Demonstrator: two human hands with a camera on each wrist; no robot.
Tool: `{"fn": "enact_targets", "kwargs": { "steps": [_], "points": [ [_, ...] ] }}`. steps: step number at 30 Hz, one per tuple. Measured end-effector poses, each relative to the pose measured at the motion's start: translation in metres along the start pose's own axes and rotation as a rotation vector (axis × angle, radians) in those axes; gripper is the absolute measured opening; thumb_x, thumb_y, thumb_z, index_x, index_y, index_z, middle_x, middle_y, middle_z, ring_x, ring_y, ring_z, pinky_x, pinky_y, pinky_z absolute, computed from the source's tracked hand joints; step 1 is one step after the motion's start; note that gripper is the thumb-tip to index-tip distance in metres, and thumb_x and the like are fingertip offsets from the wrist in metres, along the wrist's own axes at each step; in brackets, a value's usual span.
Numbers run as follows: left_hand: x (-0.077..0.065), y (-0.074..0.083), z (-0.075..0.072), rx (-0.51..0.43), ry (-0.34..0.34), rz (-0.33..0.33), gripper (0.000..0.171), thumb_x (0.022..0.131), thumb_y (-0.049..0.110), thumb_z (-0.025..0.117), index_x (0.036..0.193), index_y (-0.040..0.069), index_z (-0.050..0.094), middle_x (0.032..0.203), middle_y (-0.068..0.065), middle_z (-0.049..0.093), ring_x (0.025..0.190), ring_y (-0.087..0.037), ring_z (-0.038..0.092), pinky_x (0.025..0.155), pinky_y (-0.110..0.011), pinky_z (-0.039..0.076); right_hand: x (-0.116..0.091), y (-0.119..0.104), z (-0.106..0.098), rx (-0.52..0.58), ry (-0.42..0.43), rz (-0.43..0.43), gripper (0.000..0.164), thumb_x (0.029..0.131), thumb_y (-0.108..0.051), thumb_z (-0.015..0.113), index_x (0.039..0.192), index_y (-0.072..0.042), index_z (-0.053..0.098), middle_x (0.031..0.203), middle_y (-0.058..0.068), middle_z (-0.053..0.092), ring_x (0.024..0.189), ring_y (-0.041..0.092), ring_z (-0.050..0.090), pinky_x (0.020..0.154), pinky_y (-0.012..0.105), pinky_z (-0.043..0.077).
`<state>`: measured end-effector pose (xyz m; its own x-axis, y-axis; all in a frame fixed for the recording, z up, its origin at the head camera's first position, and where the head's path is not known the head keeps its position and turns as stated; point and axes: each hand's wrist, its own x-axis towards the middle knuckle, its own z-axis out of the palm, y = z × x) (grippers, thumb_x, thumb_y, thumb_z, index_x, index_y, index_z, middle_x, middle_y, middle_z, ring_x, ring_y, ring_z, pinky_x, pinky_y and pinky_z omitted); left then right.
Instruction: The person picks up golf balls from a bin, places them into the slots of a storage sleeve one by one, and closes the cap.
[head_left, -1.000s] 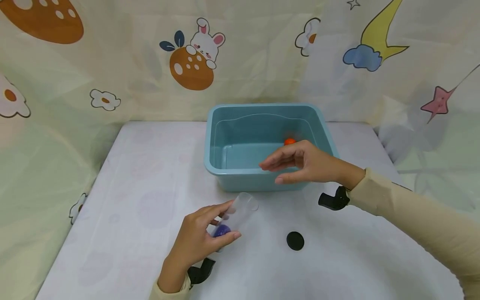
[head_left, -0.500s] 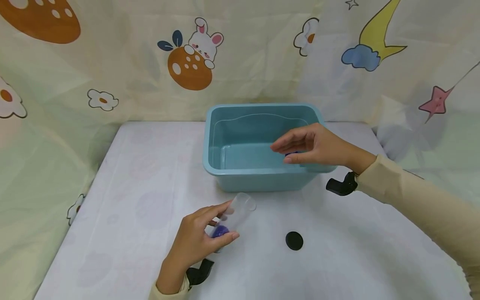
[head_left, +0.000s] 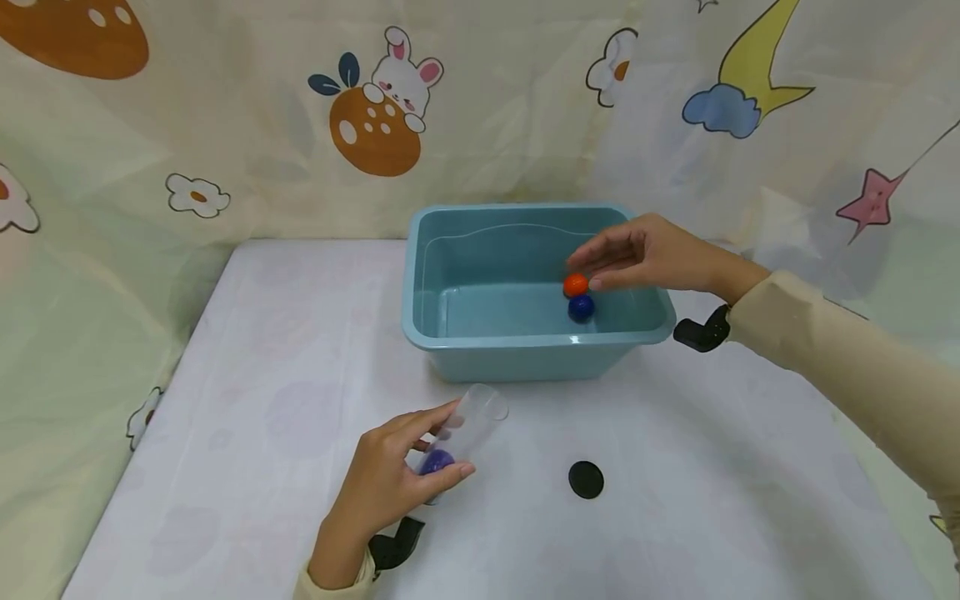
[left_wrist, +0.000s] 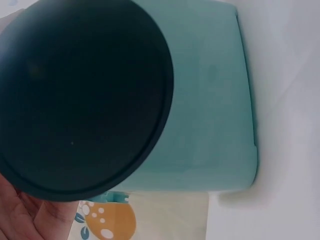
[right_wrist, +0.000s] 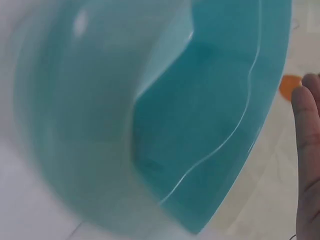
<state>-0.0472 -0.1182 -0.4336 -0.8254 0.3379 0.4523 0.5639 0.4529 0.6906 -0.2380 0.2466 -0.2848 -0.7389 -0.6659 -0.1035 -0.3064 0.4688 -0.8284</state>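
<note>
My left hand point(head_left: 390, 475) holds a clear tube point(head_left: 474, 417) at a tilt above the table, its rounded end up and to the right. A purple ball point(head_left: 437, 462) sits inside, low in the tube. In the left wrist view a black disc point(left_wrist: 85, 100) close to the camera covers much of the view, beside part of the hand. My right hand point(head_left: 652, 258) reaches over the light-blue basin point(head_left: 517, 342), fingers extended. Its fingertips are right by an orange ball point(head_left: 575, 285) in the basin; contact is unclear. A dark blue ball point(head_left: 581, 309) lies just in front of it.
A flat black disc point(head_left: 586, 480) lies on the white table point(head_left: 300, 350) in front of the basin. Behind the table hangs a printed cloth point(head_left: 517, 100). The basin's rim rises around the balls.
My right hand has moved up and to the right, deeper over the basin, baring both the orange and dark blue balls. The left hand keeps the tube in nearly the same place.
</note>
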Motion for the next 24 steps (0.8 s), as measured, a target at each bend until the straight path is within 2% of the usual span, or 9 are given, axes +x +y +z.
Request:
{"fn": "enact_targets", "kwargs": {
  "steps": [4,8,12,19,24],
  "points": [
    [0.001,-0.001,0.000,0.003,-0.005,-0.015,0.068,0.078,0.018,0.099,0.140,0.008,0.072,0.110,-0.001,0.082,0.087,-0.014,0.076,0.071,-0.023,0.064,0.007,0.003,-0.015,-0.080,-0.066,0.064,0.037,0.100,-0.004,0.078,0.135,0.004,0.070,0.134,0.015,0.075,0.117,0.016,0.076,0.096,0.028,0.062],
    [0.001,-0.003,0.001,-0.009,-0.013,-0.030,0.069,0.078,0.020,0.099,0.140,0.008,0.072,0.111,-0.002,0.082,0.088,-0.017,0.077,0.072,-0.023,0.064,0.018,0.004,-0.028,-0.187,-0.121,0.151,0.040,0.097,-0.005,0.081,0.135,0.004,0.071,0.135,0.017,0.074,0.122,0.029,0.074,0.097,0.031,0.062],
    [0.001,-0.005,0.002,-0.012,-0.012,-0.034,0.069,0.079,0.023,0.099,0.141,0.009,0.072,0.111,-0.001,0.082,0.088,-0.018,0.077,0.073,-0.022,0.064,0.031,0.003,-0.035,-0.270,-0.164,0.170,0.041,0.097,-0.004,0.080,0.135,0.007,0.069,0.134,0.021,0.073,0.124,0.037,0.072,0.100,0.037,0.062],
    [0.000,-0.007,0.002,-0.001,0.005,-0.023,0.068,0.079,0.022,0.099,0.140,0.011,0.072,0.109,0.002,0.082,0.087,-0.016,0.076,0.072,-0.021,0.063,0.060,0.004,-0.034,-0.384,-0.285,0.253,0.042,0.099,-0.011,0.079,0.137,0.004,0.069,0.134,0.021,0.073,0.122,0.036,0.071,0.105,0.053,0.059],
    [0.001,-0.008,0.002,-0.003,0.013,-0.014,0.068,0.078,0.020,0.099,0.140,0.011,0.073,0.108,-0.001,0.082,0.088,-0.015,0.076,0.071,-0.022,0.064,0.083,0.012,-0.026,-0.512,-0.377,0.288,0.032,0.098,-0.013,0.079,0.128,-0.001,0.075,0.124,0.017,0.078,0.113,0.031,0.073,0.103,0.054,0.059]
  ]
}}
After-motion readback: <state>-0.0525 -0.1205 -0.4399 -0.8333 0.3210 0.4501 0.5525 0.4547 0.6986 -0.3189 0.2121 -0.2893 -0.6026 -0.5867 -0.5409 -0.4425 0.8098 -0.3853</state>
